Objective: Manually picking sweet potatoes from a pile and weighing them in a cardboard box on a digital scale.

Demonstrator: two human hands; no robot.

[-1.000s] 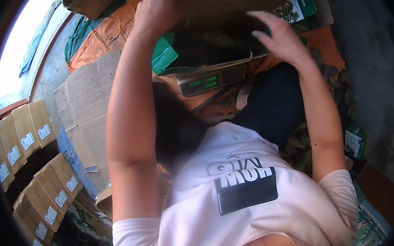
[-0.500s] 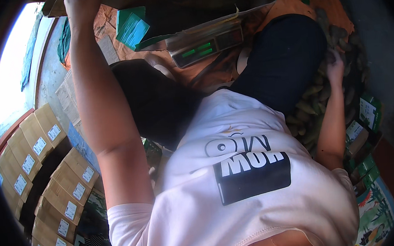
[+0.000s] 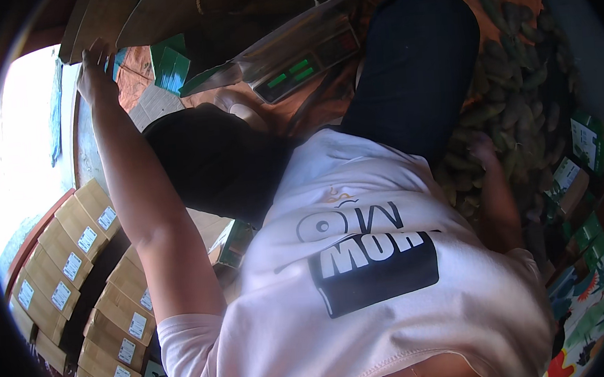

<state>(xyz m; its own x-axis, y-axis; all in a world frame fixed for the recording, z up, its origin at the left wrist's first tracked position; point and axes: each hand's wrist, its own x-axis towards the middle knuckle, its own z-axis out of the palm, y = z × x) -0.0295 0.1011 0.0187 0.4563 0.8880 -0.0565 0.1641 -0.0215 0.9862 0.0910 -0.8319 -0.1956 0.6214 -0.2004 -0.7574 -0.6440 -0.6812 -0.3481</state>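
Note:
At the upper left, my left hand (image 3: pixel 98 71) is at the lower edge of a brown cardboard flap (image 3: pixel 98 24), its fingers bent over it. The flap belongs to an open cardboard box (image 3: pixel 255 16) with green parts, cut off by the top of the view. Beneath the box's near wall sits a digital scale (image 3: pixel 294 75) with green lit displays. On the right, my right hand (image 3: pixel 481 149) is low over a heap of long, brownish-green tubers (image 3: pixel 513 107), touching or just above them. Blur hides its fingers and whether it holds one.
Closed brown cartons (image 3: pixel 109 342) with white labels stand in rows at the lower left. Green-and-white boxes (image 3: pixel 586 142) lie right of the heap. An orange sheet (image 3: pixel 133 80) covers the floor under the box, and my dark-clothed knees (image 3: pixel 416 61) flank the scale.
My left hand has moved left and down along the box's flaps. My right hand has drawn back over the heap toward me. The view has shifted somewhat.

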